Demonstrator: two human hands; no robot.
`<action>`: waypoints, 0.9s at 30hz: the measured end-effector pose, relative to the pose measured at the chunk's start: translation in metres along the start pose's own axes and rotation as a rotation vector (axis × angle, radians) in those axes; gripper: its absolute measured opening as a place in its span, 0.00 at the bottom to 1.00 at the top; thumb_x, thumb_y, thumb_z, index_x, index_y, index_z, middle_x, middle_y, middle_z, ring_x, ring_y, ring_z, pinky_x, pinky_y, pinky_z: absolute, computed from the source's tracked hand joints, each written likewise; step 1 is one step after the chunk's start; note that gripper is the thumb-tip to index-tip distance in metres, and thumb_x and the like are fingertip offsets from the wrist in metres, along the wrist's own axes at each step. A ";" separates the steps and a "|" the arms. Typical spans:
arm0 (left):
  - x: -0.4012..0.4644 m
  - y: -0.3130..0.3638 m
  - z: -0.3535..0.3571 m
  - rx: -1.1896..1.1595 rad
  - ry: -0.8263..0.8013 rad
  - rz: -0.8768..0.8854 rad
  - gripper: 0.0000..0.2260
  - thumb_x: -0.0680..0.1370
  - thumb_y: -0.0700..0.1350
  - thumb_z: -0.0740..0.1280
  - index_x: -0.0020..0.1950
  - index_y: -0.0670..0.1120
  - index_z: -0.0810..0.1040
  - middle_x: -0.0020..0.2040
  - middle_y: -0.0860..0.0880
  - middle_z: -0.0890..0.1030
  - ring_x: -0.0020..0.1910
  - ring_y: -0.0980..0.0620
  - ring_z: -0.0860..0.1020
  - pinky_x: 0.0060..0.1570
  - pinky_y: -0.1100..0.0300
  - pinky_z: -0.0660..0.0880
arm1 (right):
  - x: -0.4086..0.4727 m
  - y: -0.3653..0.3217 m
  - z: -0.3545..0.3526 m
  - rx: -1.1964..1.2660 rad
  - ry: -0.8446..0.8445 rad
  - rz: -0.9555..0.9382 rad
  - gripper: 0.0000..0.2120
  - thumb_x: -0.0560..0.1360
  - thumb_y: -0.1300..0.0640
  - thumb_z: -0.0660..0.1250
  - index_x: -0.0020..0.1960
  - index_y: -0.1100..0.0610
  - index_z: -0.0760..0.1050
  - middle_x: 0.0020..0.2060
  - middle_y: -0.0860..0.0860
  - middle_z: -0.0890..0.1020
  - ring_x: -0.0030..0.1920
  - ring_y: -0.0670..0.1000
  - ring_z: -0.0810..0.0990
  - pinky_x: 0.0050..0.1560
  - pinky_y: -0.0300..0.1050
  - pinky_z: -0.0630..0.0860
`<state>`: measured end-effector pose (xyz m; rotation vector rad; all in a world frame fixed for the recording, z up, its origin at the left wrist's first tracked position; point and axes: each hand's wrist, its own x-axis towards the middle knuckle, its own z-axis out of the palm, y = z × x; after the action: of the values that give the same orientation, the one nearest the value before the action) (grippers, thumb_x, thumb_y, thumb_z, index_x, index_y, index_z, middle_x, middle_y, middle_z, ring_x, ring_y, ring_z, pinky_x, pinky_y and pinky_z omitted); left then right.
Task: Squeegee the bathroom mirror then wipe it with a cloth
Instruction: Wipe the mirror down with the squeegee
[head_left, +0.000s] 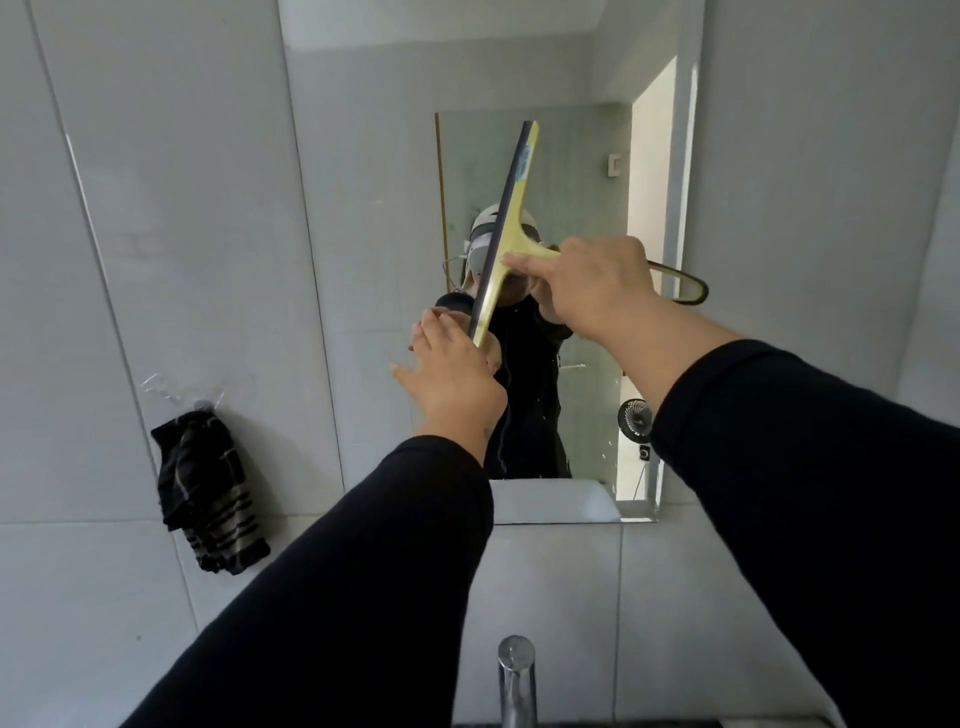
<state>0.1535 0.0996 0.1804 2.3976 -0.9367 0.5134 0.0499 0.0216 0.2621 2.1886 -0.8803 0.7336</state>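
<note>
A yellow squeegee with a dark rubber blade stands nearly upright against the bathroom mirror. My right hand is closed around its handle, index finger stretched along the neck. My left hand reaches up to the blade's lower end, its fingers spread and touching or nearly touching the tip; I cannot tell if it grips. A dark striped cloth hangs from a clear wall hook at the left, well away from both hands.
A chrome tap rises at the bottom centre, below my arms. Grey wall tiles surround the mirror. The glass reflects a person in dark clothing, a doorway and a small black fan.
</note>
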 end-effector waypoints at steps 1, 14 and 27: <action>-0.001 0.003 0.000 -0.007 -0.001 0.005 0.41 0.73 0.46 0.70 0.78 0.41 0.48 0.78 0.45 0.49 0.77 0.45 0.50 0.71 0.38 0.59 | -0.002 0.004 0.001 0.000 -0.001 -0.002 0.26 0.82 0.54 0.48 0.72 0.28 0.49 0.47 0.51 0.76 0.41 0.52 0.72 0.33 0.44 0.63; -0.005 0.020 -0.004 -0.020 -0.036 0.052 0.43 0.73 0.48 0.70 0.78 0.42 0.46 0.78 0.45 0.49 0.77 0.45 0.51 0.71 0.39 0.57 | -0.056 0.045 0.020 0.304 -0.189 0.277 0.33 0.79 0.61 0.51 0.75 0.33 0.48 0.50 0.54 0.77 0.49 0.56 0.77 0.42 0.47 0.68; -0.007 0.000 -0.005 -0.001 -0.071 0.101 0.44 0.72 0.50 0.70 0.78 0.43 0.46 0.78 0.46 0.49 0.77 0.45 0.53 0.70 0.40 0.61 | -0.074 0.006 0.033 1.254 -0.215 0.958 0.24 0.82 0.58 0.51 0.76 0.43 0.57 0.52 0.50 0.75 0.34 0.46 0.70 0.34 0.37 0.67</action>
<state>0.1479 0.1058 0.1815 2.3903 -1.0927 0.4676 0.0075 0.0219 0.1930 2.8044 -2.0146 1.9184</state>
